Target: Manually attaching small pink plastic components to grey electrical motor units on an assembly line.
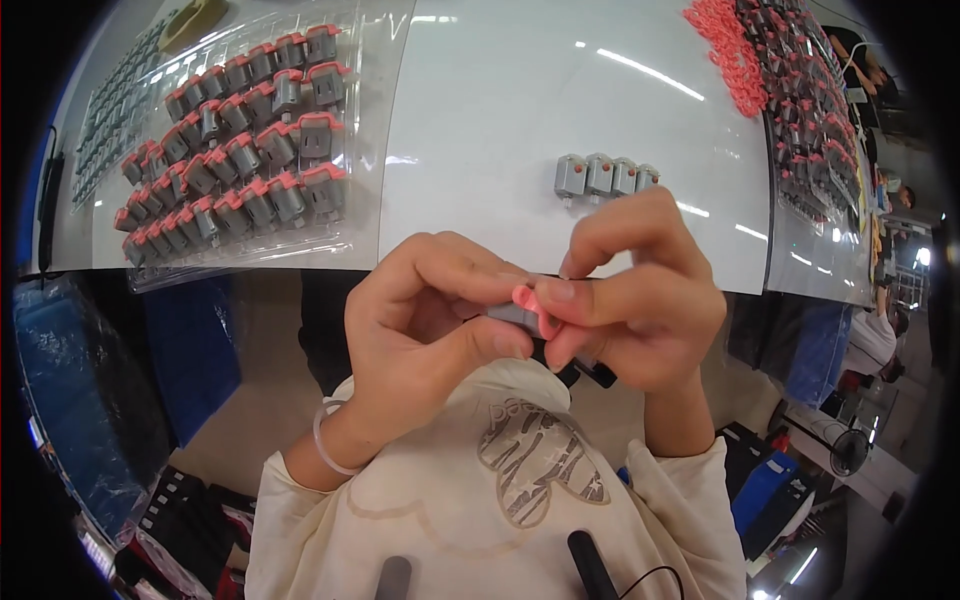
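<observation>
In front of my chest, just off the near table edge, my left hand point(425, 315) grips a small grey motor point(513, 316) between thumb and fingers. My right hand point(640, 290) pinches a pink plastic clip point(541, 308) against the motor's right end. Fingers cover much of both parts, so how far the clip sits on the motor is hidden. Beyond my right hand, several bare grey motors point(598, 175) stand in a short row on the white table point(480, 120).
At the left, a clear plastic tray point(345, 215) holds rows of motors with pink clips. A heap of loose pink clips point(725, 50) lies at the far right, beside another batch of clipped motors point(800, 110). Blue bins point(185, 350) stand below the table's left side.
</observation>
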